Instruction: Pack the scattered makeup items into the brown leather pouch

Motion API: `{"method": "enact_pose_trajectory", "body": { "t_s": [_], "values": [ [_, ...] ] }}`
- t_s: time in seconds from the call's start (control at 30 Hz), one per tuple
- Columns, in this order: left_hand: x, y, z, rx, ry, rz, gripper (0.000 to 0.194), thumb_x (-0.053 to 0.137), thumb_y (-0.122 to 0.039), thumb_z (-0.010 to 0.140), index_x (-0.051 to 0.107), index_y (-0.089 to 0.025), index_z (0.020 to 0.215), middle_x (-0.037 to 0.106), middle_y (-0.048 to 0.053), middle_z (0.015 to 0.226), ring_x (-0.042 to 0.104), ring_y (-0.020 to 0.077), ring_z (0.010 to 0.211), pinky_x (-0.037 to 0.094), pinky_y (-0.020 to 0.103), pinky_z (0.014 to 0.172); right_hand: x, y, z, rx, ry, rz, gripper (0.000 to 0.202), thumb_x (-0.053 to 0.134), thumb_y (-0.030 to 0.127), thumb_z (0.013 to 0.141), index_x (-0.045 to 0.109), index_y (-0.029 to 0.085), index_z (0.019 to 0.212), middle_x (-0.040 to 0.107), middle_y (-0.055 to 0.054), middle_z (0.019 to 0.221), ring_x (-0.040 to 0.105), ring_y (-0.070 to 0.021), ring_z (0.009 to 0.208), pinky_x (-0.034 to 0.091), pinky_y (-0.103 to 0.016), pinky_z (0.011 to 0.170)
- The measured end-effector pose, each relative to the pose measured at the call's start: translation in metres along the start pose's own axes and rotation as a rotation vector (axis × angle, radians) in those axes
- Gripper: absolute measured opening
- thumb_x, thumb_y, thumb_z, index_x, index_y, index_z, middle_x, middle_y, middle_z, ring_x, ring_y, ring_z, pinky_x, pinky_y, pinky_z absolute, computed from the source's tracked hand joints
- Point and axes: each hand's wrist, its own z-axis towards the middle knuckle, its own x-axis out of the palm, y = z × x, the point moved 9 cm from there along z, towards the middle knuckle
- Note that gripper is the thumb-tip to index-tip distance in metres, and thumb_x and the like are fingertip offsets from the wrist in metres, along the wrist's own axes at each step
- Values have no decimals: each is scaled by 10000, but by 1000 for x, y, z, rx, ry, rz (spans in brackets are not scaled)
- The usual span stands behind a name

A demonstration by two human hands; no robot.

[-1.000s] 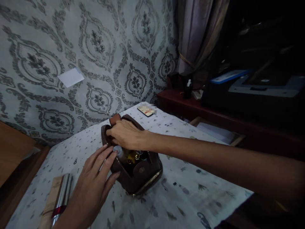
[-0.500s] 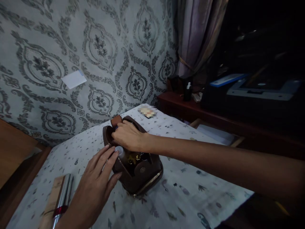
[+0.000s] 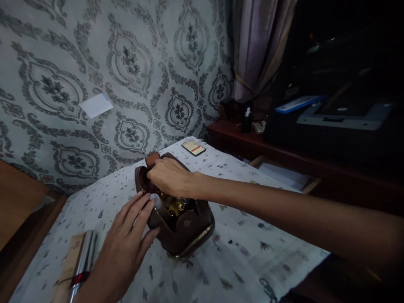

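A brown zip-up toiletry bag stands open on the patterned white cloth. My right hand reaches into its far half, knuckles up and fingers curled down. Its fingertips are hidden inside, so whatever they grip cannot be seen. My left hand lies along the bag's near left edge, fingers stretched out, the tips at the zip rim beside a bottle with a whitish cap. Inside the bag, several small items show, among them a yellow and gold one.
Left of my left hand lie a beige packet and silver tubes, one with a red band. A phone rests at the cloth's far corner. To the right are an open drawer and a dark red desk with a small dark bottle.
My right hand stays in the bag; the bit of blue beside its fingers no longer shows. My left hand keeps its place at the rim. The view has shifted slightly.
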Motion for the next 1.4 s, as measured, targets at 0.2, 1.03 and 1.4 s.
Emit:
{"method": "enact_pose_trajectory", "body": {
  "t_s": [0.2,1.03,1.4],
  "values": [
    [0,-1,1,-11,20,16,420,424,-306,1012,430,-176,1412,555,146,1404,473,276,1349,514,455,1034,11,11,-12,-119,118,-25,237,530,44,852,734,106,955,746,-153,848,710,-264,889,477,-302,682],
    [3,0,-9,-125,75,-118,489,485,-288,989,388,-177,1455,462,167,1509,376,276,1450,457,481,1121,32,17,-9,-62,230,-110,256,490,49,900,733,91,968,747,-188,983,724,-301,924,528,-341,715],
    [-8,-4,-46,-180,49,-106,417,434,-262,1004,407,-193,1414,528,189,1435,528,274,1337,545,455,1009,43,16,-6,-7,277,-148,254,494,40,871,732,100,934,739,-201,972,724,-324,935,536,-364,747]
  ]
}}
